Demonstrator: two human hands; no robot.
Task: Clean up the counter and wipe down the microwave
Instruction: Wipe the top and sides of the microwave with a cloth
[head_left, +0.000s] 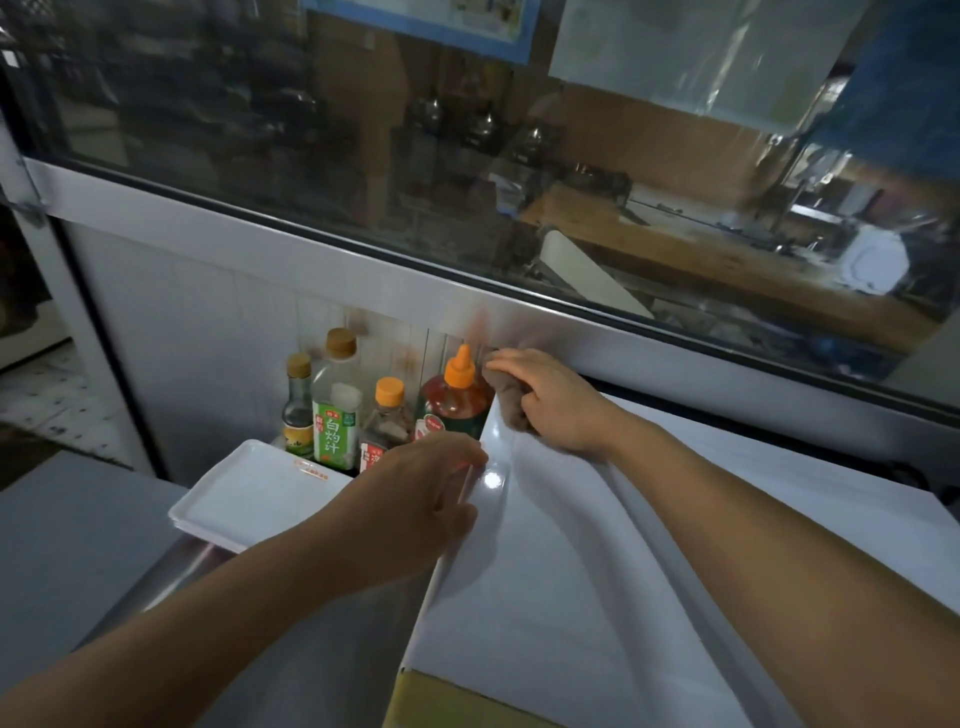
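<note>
White glossy microwave (597, 545) is sitting at right on the steel counter (332, 649); brownish cloth (506, 402) is lying bunched at its far-left top corner.

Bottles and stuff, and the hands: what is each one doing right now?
Right hand: clutching a brownish cloth at the microwave's back left top corner.
Left hand: open, fingers against the microwave's left top edge.
Four sauce bottles: upright, capped, beside the microwave.
White trays: stacked, nothing on them.
</note>
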